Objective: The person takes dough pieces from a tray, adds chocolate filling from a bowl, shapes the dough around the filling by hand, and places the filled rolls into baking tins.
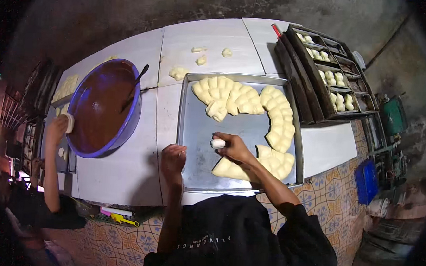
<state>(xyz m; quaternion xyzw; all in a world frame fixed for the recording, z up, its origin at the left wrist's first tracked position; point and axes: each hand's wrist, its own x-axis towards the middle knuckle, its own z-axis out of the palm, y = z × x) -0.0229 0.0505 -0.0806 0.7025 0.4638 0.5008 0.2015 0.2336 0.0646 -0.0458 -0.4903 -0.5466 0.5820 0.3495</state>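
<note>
A metal tray [223,126] lies before me, with curved strips of pale dough [279,118] along its far and right sides, scored or cut into plump pieces. My right hand [235,148] is over the middle of the tray, its fingers wrapped round a small tool with a rounded white end [217,144]; the rest of it is hidden. Just below that hand is a smoother dough piece [232,169], beside a segmented dough strip [276,163] at the near right. At the tray's left rim my left hand [173,161] is curled closed; its contents cannot be made out.
Left of the tray stands a purple tub [136,114] of brown paste with a dark-handled utensil [138,78]. A co-worker's hand [56,127] holds a pale piece by its rim. Dough lumps [178,73] lie beyond the tray. Dark compartmented moulds [304,85] with dough balls stand right.
</note>
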